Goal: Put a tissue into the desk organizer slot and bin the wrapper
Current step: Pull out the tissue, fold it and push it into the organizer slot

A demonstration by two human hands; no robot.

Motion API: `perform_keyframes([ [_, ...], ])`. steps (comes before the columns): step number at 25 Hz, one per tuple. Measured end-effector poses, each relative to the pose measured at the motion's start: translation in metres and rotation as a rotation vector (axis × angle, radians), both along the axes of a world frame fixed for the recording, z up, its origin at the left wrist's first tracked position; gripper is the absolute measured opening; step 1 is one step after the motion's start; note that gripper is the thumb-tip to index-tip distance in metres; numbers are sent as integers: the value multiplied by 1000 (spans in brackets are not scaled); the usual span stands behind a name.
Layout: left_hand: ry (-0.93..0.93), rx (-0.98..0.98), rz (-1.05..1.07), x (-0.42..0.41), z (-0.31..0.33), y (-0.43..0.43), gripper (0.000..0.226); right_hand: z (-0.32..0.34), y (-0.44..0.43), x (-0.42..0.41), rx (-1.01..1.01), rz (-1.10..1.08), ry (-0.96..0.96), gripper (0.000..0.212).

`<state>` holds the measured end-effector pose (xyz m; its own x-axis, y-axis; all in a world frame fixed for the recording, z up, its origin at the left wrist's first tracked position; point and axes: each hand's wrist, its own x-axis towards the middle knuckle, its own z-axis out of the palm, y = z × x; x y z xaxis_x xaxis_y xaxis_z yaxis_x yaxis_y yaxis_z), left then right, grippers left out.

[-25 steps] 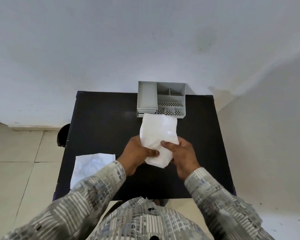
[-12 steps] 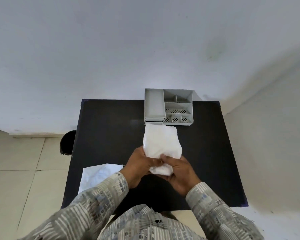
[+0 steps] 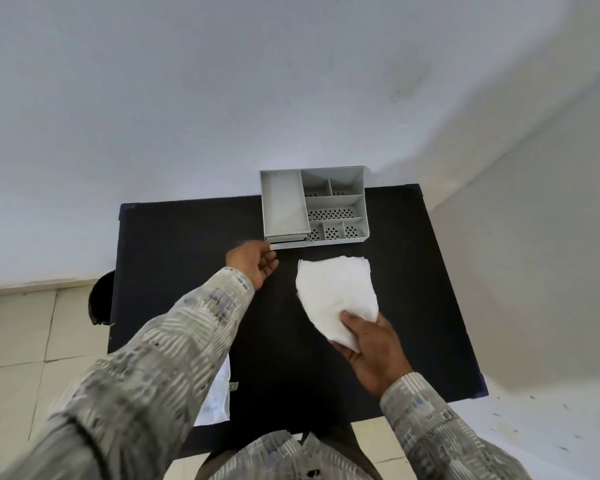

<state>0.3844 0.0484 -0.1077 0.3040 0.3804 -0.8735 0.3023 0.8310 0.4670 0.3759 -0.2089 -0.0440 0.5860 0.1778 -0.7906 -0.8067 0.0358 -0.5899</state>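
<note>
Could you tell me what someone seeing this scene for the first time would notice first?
Most striking is the white tissue held up over the black desk by the right hand, gripped at its lower corner. Just beyond it, the grey desk organizer sits at the desk's far edge, with the left hand reaching toward its front left corner. A white wrapper peeks out beneath the left sleeve.

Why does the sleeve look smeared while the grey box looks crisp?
In the head view, the left sleeve shows motion blur; the desk organizer stays sharp. The wide lens bends the table edges. Light is soft, without glare; the tissue looks nearly washed out.
</note>
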Motion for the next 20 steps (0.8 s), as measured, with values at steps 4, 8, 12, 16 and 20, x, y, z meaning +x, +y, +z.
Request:
perform_keyframes([
  [4, 18, -6, 71, 25, -22, -2, 29, -10, -5, 12, 50, 46, 15, 38],
  [8, 46, 33, 162, 26, -32, -8, 17, -15, -3, 28, 84, 70, 16, 44],
  [12, 77, 57, 155, 12, -31, -24, 9, -12, -2, 43, 109, 95, 22, 46],
  [16, 110, 62, 91, -24, -34, -53, 13, -9, 0, 54, 140, 103, 22, 49],
  [20, 127, 45, 61, -53, -39, -70, 17, -9, 1, 57, 148, 145, 20, 49],
])
